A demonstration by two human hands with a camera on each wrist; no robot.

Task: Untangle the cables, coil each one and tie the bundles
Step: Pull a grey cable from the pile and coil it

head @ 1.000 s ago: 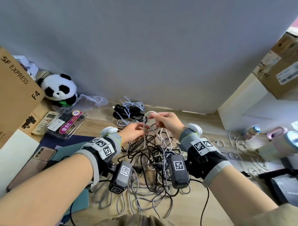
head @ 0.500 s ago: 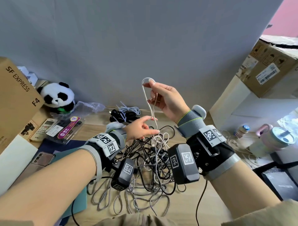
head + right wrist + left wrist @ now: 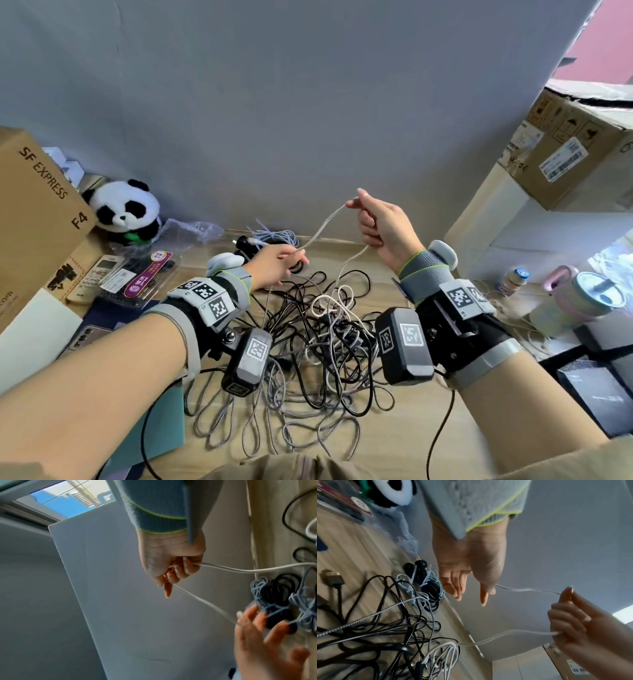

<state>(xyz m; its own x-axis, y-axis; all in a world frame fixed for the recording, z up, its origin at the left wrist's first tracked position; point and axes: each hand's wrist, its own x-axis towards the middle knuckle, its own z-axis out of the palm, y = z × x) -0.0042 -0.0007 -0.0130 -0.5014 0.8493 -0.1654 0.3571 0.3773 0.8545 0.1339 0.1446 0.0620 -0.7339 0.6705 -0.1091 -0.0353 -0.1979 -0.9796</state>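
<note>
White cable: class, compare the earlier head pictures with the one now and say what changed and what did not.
The right hand rose from the tangle, lifting a loop of the white cable that it grips. The left hand, which was at the loop, drew away to the left along one strand, which now stretches between both hands. The tangle of cables stays on the table, with the tied bundles untouched by the wall.

Both forearms reach forward, each wrist wrapped in a grey band carrying tagged black camera housings. The right hand (image 3: 383, 228) is raised higher (wrist bent, knuckles toward the wall), its fingers (image 3: 178, 568) curled into a loose fist round a white cable (image 3: 322, 228). The left hand (image 3: 275, 265) sits lower, thumb and forefinger pinching the same cable, remaining fingers (image 3: 455, 588) extended.
</note>
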